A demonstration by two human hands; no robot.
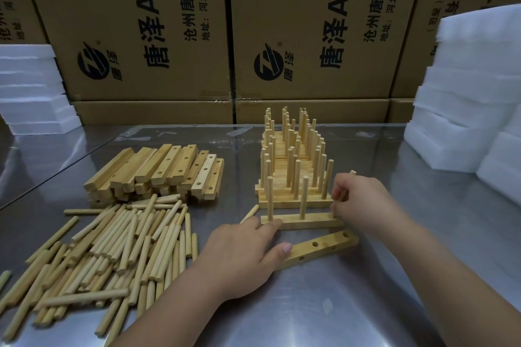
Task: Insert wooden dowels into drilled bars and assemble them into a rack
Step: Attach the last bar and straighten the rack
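A drilled wooden bar (307,220) lies flat on the metal table with two dowels standing upright in it. My left hand (242,253) holds this bar's left end, and a loose dowel (250,213) sticks out from behind its fingers. My right hand (358,200) grips a third dowel (352,173) upright at the bar's right end; only its tip shows above the fingers. A second drilled bar (321,249) lies empty just in front, its left end by my left thumb. Behind stands a row of several finished bars with dowels (293,166).
A heap of loose dowels (112,251) covers the table's left front. A stack of drilled bars (158,172) lies behind that heap. White foam blocks (465,121) are piled at the right, and more at the far left. Cardboard boxes (158,25) wall off the back.
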